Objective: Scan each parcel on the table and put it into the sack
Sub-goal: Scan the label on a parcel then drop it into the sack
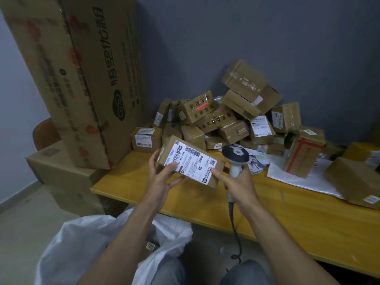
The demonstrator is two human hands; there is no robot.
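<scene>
parcel point(189, 161) held label-up above the near edge of the surface point(287, 212), scanner point(235, 155) just beside it

Small brown taped carton, white shipping label with barcodes and a QR code on top. Left hand point(162, 177) pinches its left end between thumb and fingers; right hand point(240, 184) wraps the scanner handle, one digit out touching the carton's right end. White sack point(92, 239) open below
</scene>
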